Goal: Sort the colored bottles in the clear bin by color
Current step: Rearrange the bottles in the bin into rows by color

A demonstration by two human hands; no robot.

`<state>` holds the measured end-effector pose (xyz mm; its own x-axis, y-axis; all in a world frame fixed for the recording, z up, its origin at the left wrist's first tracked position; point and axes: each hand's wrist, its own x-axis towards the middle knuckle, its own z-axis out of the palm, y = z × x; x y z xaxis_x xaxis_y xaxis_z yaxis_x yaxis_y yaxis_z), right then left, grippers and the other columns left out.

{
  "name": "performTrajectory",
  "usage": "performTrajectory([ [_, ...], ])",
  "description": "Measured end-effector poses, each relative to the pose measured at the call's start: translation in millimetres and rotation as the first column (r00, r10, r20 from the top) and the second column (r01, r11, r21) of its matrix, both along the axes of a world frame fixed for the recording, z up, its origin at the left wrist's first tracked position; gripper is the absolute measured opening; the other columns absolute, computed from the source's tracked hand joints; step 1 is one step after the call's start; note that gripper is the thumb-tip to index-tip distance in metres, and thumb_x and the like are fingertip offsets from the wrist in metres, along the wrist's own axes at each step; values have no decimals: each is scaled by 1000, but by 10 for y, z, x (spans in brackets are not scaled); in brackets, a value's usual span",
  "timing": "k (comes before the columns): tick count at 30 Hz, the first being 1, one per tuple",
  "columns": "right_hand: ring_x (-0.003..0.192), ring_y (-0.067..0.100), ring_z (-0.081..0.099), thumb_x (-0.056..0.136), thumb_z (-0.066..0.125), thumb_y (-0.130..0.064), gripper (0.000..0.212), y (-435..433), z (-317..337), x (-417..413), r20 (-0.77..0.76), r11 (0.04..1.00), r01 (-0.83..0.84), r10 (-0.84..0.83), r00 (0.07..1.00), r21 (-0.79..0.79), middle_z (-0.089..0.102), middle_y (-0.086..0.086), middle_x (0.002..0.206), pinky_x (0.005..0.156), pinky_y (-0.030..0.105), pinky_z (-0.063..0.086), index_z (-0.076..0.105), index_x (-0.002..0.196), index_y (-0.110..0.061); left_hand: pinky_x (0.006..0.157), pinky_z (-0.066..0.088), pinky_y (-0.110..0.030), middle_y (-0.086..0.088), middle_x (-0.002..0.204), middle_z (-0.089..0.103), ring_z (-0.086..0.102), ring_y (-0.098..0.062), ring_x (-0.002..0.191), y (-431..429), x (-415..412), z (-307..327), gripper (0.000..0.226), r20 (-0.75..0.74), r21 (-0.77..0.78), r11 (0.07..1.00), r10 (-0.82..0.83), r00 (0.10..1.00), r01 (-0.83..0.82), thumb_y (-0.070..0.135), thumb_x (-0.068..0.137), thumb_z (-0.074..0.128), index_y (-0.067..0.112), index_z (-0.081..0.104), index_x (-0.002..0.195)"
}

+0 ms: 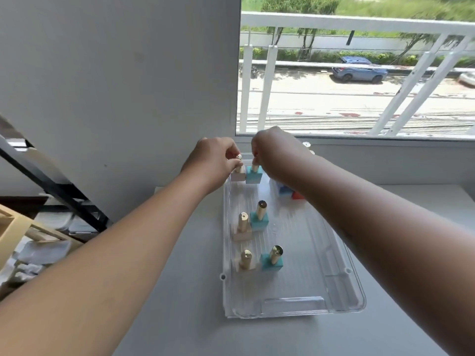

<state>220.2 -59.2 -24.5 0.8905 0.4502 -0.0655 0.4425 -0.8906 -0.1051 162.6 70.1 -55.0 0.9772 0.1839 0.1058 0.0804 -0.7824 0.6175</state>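
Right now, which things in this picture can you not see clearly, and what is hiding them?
- Blue bottle and red bottle, head view: mostly covered by the right forearm; their caps and count cannot be told.
- Far pink bottle and far teal bottle: caps partly hidden by the left hand and right hand.
- Small white objects behind the right hand: too small and half hidden to identify.
- Shelf items at the left edge: cut off and blurred.

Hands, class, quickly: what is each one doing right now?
Left hand: closed on the gold cap of the far pale pink bottle.
Right hand: closed on the cap of the far teal bottle.
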Motion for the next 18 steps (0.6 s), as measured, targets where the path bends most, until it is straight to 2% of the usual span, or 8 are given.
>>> performTrajectory([
  [3, 49, 17, 44, 80, 69, -4, 15, 52, -85, 126, 3, 1000, 10, -10, 1000, -16, 42, 1, 68, 43, 20, 29, 65, 88, -15, 75, 41, -25, 2, 95, 71, 58, -17, 98, 5, 46, -40, 9, -6, -16, 1000, 26, 1000, -26, 24, 86, 71, 21, 69, 93],
  [10, 52, 17, 45, 84, 67, -8, 12, 76, -139, 214, -4, 1000, 10, -10, 1000, 12, 43, 2, 69, 46, 22, 33, 67, 96, -11, 67, 39, -22, 2, 96, 71, 62, -16, 90, 11, 107, -82, 10, -5, -57, 998, 37, 999, -37, 24, 86, 71, 20, 70, 95],
  [12, 54, 19, 46, 87, 65, -12, 16, 16, -96, 137, -4, 999, -6, 6, 1000, 38, 46, 4, 75, 52, 26, 38, 64, 103, -9, 69, 39, -22, 2, 99, 70, 62, -16, 90, 23, 86, -75, 16, -9, -67, 997, 32, 999, -33, 24, 85, 72, 19, 69, 100],
  [14, 65, 27, 56, 89, 64, -16, 23, -41, -28, 63, -17, 998, -17, 18, 1000, 56, 54, 10, 93, 62, 32, 45, 62, 110, -6, 71, 39, -21, 3, 102, 68, 59, -12, 86, 53, 59, -70, 25, 5, -67, 997, 34, 999, -34, 25, 85, 73, 18, 67, 108],
  [16, 82, 32, 62, 90, 62, -15, 25, -123, 53, -23, -20, 995, -26, 28, 999, 95, 60, 15, 107, 76, 39, 54, 61, 113, -5, 64, 35, -12, 6, 100, 65, 52, 2, 73, 87, -20, -49, 25, 45, -60, 998, 39, 998, -36, 26, 86, 72, 20, 66, 109],
  [18, 84, 31, 66, 91, 62, -17, 22, -231, 125, -140, -48, 984, -27, 36, 998, 177, 64, 13, 108, 79, 45, 56, 62, 112, -9, 56, 32, -5, 13, 92, 65, 50, 14, 66, 102, -157, -20, 16, 75, -67, 997, 32, 997, -27, 30, 86, 70, 24, 66, 100],
])
